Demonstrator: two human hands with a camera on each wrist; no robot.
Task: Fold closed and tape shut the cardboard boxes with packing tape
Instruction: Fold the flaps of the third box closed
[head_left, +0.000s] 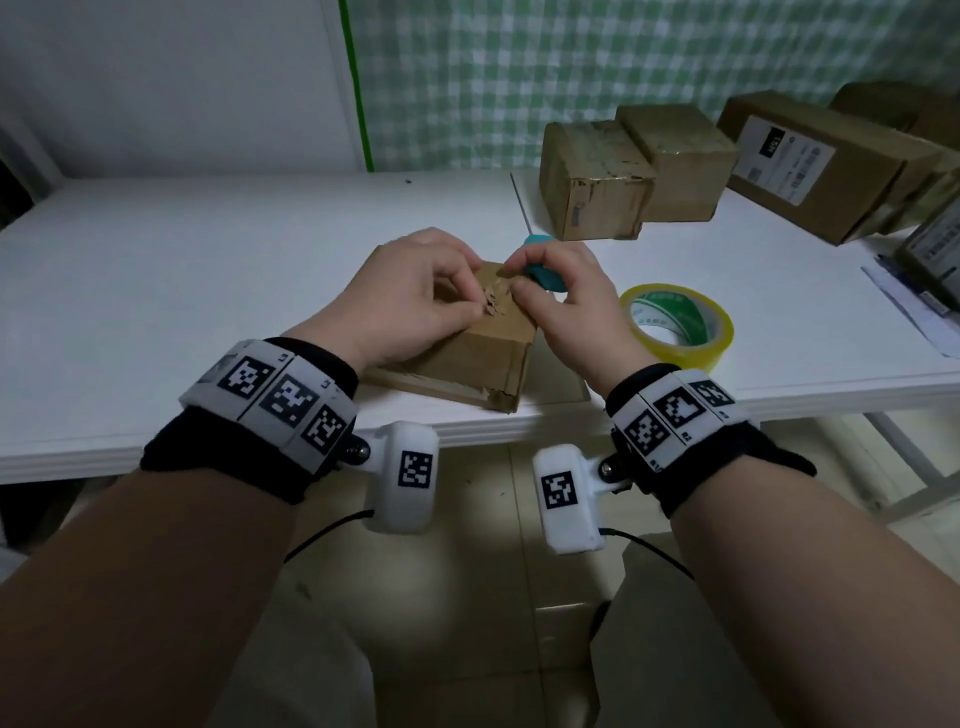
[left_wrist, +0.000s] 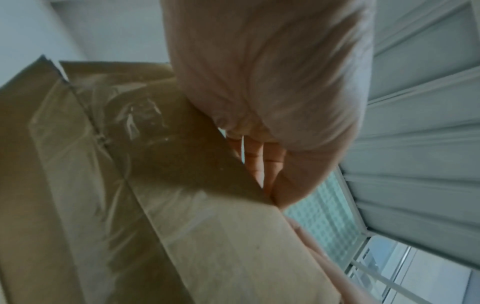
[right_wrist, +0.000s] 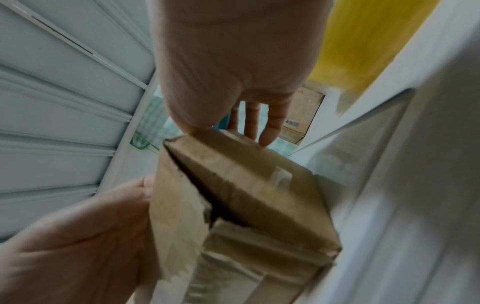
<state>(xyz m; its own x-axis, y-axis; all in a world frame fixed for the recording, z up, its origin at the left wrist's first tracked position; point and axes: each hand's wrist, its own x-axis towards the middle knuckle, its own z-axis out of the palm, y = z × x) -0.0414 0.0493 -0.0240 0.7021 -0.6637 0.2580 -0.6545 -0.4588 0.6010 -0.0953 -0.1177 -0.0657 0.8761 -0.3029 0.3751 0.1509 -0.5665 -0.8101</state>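
A small brown cardboard box lies on the white table near its front edge, its top torn and ragged in the middle. My left hand rests on the box top with curled fingers, pinching the torn flap edge. My right hand meets it from the right, thumb and fingers curled onto the same torn seam. In the left wrist view the fingers hook over the taped box. The right wrist view shows a dark gap between the flaps of the box. A yellow tape roll lies to the right.
A teal-handled tool with a thin metal shaft lies just behind my right hand. Several closed cardboard boxes stand at the back right, one with a white label. Papers lie at the far right edge. A green checked curtain hangs behind.
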